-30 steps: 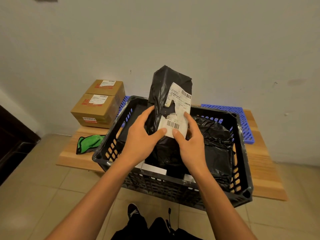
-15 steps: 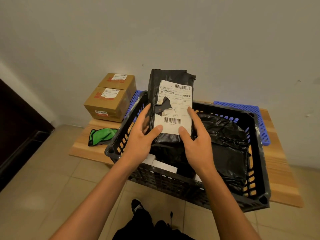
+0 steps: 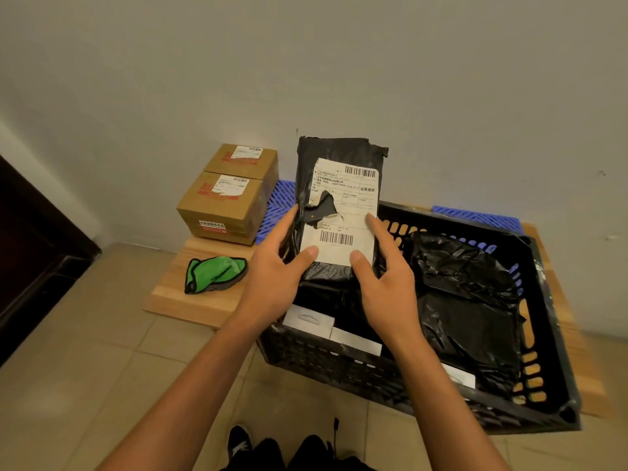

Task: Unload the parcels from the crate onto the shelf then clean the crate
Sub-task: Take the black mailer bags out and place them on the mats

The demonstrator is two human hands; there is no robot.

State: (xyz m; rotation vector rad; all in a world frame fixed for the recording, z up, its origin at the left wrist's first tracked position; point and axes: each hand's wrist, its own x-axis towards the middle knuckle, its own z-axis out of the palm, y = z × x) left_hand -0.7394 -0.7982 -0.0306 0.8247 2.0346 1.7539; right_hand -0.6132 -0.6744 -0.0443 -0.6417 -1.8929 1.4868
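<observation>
A black plastic parcel (image 3: 339, 151) with a torn white shipping label stands upright above the left end of the black crate (image 3: 540, 338). My left hand (image 3: 275, 277) grips its left edge, thumb on the label. My right hand (image 3: 384, 287) grips its right side, thumb on the label's lower edge. Inside the crate lie more black plastic parcels (image 3: 465, 294) and white boxes (image 3: 307, 321). The crate rests on a low wooden shelf (image 3: 176, 300).
Two stacked cardboard boxes (image 3: 221, 205) stand at the shelf's back left on a blue plastic grid (image 3: 280, 195). A green cloth (image 3: 214, 273) lies on the shelf left of the crate. A wall rises right behind. Tiled floor and my shoe (image 3: 239, 443) are below.
Both hands have lifted the black parcel higher and turned it upright, label facing me. The view has shifted left, so the crate sits further right in the frame.
</observation>
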